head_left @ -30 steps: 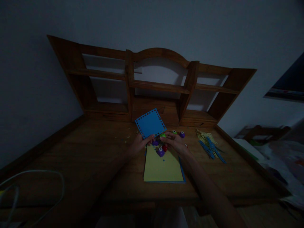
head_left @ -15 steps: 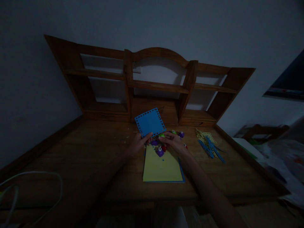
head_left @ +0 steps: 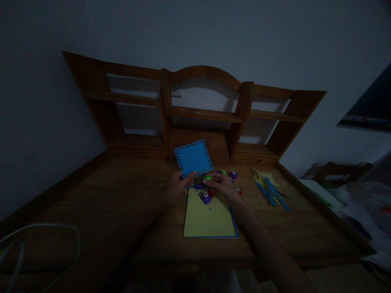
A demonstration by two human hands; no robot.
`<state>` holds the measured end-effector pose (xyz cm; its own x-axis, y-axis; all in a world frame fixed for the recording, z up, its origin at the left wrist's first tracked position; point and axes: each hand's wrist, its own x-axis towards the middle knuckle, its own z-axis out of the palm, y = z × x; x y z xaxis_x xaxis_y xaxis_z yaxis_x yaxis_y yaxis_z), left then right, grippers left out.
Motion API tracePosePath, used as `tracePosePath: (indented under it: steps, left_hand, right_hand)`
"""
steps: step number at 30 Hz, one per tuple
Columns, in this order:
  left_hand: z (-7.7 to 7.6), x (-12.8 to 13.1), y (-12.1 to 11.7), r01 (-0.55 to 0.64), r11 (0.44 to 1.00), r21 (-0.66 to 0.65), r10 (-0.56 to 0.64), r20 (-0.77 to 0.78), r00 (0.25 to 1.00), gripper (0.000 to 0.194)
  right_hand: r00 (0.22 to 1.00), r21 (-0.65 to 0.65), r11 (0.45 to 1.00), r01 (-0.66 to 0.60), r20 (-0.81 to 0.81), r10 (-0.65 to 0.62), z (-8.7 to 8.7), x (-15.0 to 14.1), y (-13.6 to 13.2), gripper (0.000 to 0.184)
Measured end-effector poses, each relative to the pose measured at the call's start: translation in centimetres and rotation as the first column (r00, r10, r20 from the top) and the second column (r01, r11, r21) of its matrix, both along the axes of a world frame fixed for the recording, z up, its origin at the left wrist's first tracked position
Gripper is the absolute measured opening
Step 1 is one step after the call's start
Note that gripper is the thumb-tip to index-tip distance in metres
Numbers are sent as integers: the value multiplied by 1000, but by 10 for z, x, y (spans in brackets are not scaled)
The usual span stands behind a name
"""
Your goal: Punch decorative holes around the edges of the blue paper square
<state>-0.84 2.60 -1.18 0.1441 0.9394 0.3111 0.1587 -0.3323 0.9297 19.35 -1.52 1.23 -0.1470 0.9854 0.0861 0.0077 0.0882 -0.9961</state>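
Note:
A blue sheet of paper (head_left: 194, 158) with small holes punched along its edges is tilted up above the desk. My left hand (head_left: 177, 187) pinches its lower left corner. At the sheet's lower right edge, my right hand (head_left: 223, 186) is closed around a green paper punch (head_left: 207, 177). Whether the punch is pressed down cannot be made out. Below the hands, a purple punch (head_left: 206, 198) and a red punch (head_left: 211, 192) rest at the top of a stack of yellow paper (head_left: 209, 221). Tiny punched bits lie around them.
More punches, including a purple one (head_left: 233, 175) and a green one (head_left: 224, 172), stand beyond my right hand. Cut blue strips (head_left: 269, 191) and a yellow punched piece (head_left: 269, 178) lie to the right. A wooden shelf unit (head_left: 201, 114) lines the back; a white cable (head_left: 45, 225) curls at left.
The view has shifted slightly. My hands keep hold of the blue paper and the green punch, with only a small change in their pose.

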Motion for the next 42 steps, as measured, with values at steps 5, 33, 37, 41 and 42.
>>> tracePosePath:
  steps: [5, 33, 37, 41, 42]
  left_hand:
    - [1, 1, 0, -35, 999, 1, 35, -8, 999, 41]
    - [14, 0, -7, -26, 989, -144, 38, 78, 996, 56]
    - [16, 2, -10, -20, 985, -169, 35, 83, 996, 55]
    - [15, 3, -10, 9, 982, -190, 9, 95, 995, 57]
    - [15, 3, -9, 19, 982, -190, -1, 98, 995, 57]
  right_hand:
    - [1000, -13, 1000, 11, 5, -11, -2, 1, 0, 40]
    - [849, 377, 910, 173, 411, -332, -11, -7, -9, 31]
    - [792, 389, 915, 104, 524, -313, -8, -9, -13, 27]
    - [742, 434, 900, 40, 590, -318, 1, -10, -18, 20]
    - [740, 443, 896, 22, 596, -313, 2, -10, -19, 18]
